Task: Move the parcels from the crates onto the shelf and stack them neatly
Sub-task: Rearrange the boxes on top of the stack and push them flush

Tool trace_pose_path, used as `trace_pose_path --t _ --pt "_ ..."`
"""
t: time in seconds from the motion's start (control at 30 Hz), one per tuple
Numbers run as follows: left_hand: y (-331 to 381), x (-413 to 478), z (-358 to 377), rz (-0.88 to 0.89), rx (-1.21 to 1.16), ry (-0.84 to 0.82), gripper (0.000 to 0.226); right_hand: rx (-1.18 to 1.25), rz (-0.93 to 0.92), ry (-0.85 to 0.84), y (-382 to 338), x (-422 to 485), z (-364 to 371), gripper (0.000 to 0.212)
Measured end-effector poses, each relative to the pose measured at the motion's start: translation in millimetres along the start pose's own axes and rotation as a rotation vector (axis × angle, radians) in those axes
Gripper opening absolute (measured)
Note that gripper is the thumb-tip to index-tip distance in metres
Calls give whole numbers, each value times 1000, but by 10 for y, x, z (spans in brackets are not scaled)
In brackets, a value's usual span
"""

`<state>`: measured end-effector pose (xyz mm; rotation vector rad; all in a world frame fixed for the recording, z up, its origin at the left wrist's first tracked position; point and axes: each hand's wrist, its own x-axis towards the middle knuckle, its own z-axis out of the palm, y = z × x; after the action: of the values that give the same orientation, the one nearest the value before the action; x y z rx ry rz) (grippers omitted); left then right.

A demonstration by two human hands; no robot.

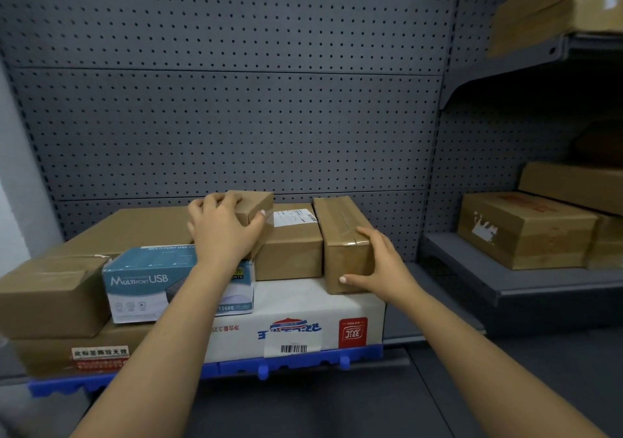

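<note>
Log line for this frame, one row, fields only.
left hand: grips small brown box | right hand: grips long brown box, resting on white carton | stage: both parcels in hand, not released

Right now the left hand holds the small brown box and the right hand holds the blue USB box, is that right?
Not quite. In the head view the right hand grips the long taped brown box standing on the white carton, not the blue USB box. The left hand does hold the small brown box.
</note>
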<state>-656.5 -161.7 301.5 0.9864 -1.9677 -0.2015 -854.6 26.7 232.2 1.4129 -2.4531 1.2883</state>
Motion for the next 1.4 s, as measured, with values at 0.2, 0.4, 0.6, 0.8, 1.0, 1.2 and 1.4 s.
trace_pose_path --t 0.2,0.4,0.6,0.8,1.0,1.2,1.4 --pt "-5 -1 18 3 6 1 57 13 4 -18 18 1 1 100" --pt "7 -9 17 7 -5 6 55 82 28 -54 48 4 -38 123" --pt "10 -12 26 2 -8 9 55 185 87 -152 116 5 -141 134" --pt "12 -11 39 1 -9 14 55 173 79 -173 152 22 -154 129" --pt "7 -6 34 1 -15 8 55 180 75 -137 114 37 -169 134" --pt "29 -32 -50 25 -132 29 53 -10 -24 -87 -42 25 -277 119" --pt "96 -136 -170 107 -201 91 51 -227 -85 -142 -210 -19 -293 92"
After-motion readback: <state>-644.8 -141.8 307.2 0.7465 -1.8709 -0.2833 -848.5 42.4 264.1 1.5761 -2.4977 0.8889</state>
